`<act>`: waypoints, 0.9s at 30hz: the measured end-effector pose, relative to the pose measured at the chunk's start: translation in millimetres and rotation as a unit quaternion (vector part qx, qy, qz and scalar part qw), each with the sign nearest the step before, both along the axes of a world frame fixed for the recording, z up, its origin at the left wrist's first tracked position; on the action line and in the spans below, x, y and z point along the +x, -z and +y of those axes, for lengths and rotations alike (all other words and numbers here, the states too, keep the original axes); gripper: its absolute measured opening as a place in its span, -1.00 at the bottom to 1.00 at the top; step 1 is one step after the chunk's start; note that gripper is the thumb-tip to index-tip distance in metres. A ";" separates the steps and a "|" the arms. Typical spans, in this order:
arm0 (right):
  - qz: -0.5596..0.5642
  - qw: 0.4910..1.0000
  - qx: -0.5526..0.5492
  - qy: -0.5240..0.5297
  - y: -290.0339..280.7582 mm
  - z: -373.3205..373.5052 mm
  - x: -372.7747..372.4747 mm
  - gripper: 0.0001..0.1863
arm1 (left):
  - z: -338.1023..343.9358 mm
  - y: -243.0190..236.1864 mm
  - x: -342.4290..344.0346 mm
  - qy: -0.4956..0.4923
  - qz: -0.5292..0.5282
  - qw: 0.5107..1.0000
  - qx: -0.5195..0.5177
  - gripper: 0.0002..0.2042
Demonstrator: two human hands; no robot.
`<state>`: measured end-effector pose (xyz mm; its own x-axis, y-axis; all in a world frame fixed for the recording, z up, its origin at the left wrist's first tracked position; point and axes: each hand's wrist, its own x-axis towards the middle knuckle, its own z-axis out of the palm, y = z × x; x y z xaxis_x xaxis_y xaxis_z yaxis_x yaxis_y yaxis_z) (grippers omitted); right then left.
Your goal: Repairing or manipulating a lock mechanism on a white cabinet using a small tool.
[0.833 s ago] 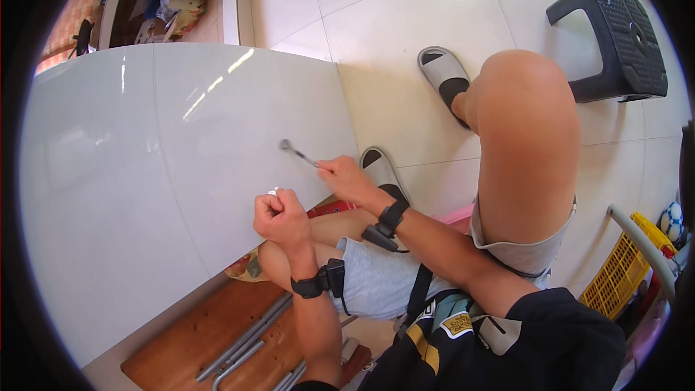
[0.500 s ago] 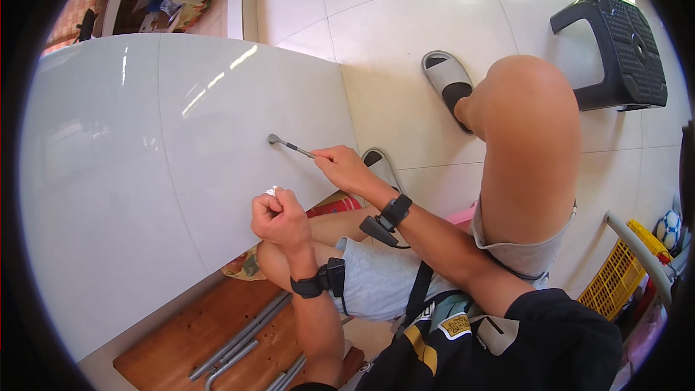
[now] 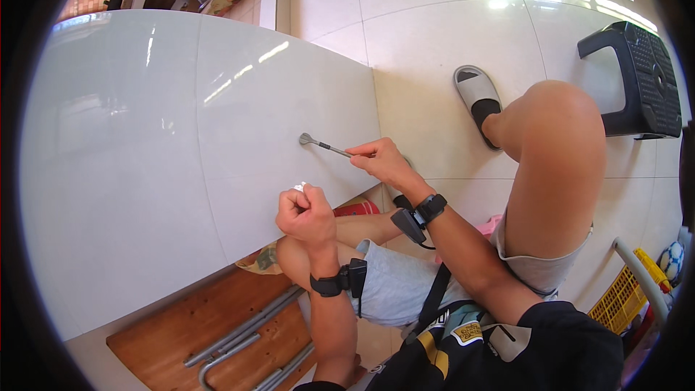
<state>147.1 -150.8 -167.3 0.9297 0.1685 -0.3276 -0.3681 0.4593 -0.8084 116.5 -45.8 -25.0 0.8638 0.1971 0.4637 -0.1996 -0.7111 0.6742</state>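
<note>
My right hand (image 3: pixel 384 164) pinches the end of a slim grey metal stick (image 3: pixel 335 150) with a dark band and a small, flat, rounded head. That head points left over the white tabletop (image 3: pixel 137 174); whether it touches the surface I cannot tell. My left hand (image 3: pixel 307 219) is a closed fist at the table's near edge, left of and nearer than the right. A crumpled white scrap (image 3: pixel 300 187), perhaps tissue, pokes out at the top of the fist; most of it is hidden. A black strap with a small device circles each wrist.
My bare knee (image 3: pixel 561 123) rises at the right, beside a black plastic stool (image 3: pixel 641 83) on the tiled floor. A wooden bench (image 3: pixel 166 340) with grey metal tubes lies below the table's near edge. A yellow plastic crate (image 3: pixel 622 300) stands at the lower right.
The view has turned slightly, so most of the scene sits farther right in the picture. Both hands keep their hold, and the stick still reaches over the tabletop.
</note>
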 end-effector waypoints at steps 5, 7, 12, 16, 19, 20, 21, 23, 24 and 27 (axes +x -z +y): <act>-0.082 0.993 -0.038 0.073 -21.0 -7.8 8.7 -0.74 | 0.9 2.4 1.2 -0.003 0.006 1.000 -0.021 -0.66; -0.092 0.992 -0.025 0.083 -20.2 -10.7 10.1 -0.74 | 4.5 4.0 2.4 -0.001 -0.002 1.000 -0.007 -0.67; -0.051 0.990 -0.071 0.110 5.4 -9.5 3.8 -0.75 | 1.4 2.6 2.3 -0.007 0.002 1.000 -0.004 -0.67; -0.080 0.977 -0.136 0.146 -14.4 -9.0 7.0 -0.76 | 2.4 2.2 3.0 -0.007 -0.001 1.000 -0.008 -0.67; -0.078 0.980 -0.133 0.125 -19.2 -11.9 9.5 -0.80 | 5.9 3.1 3.2 -0.002 -0.008 1.000 -0.012 -0.67; -0.079 0.980 -0.133 0.124 -12.9 -10.3 9.9 -0.80 | 6.0 2.4 2.9 -0.003 -0.008 1.000 -0.011 -0.67; -0.065 0.983 -0.118 0.122 0.4 -12.2 9.2 -0.80 | 2.1 2.1 3.1 -0.002 -0.001 1.000 -0.019 -0.67; -0.052 0.986 -0.102 0.117 10.2 -14.6 8.0 -0.81 | 0.8 2.2 3.4 -0.004 0.005 1.000 -0.024 -0.67; -0.029 0.989 -0.108 0.101 9.5 -15.4 7.4 -0.82 | 1.4 2.2 3.5 -0.009 0.006 1.000 -0.017 -0.67; -0.050 0.987 -0.097 0.118 -3.0 -9.9 10.7 -0.81 | 1.4 2.8 4.5 -0.008 0.006 1.000 -0.013 -0.67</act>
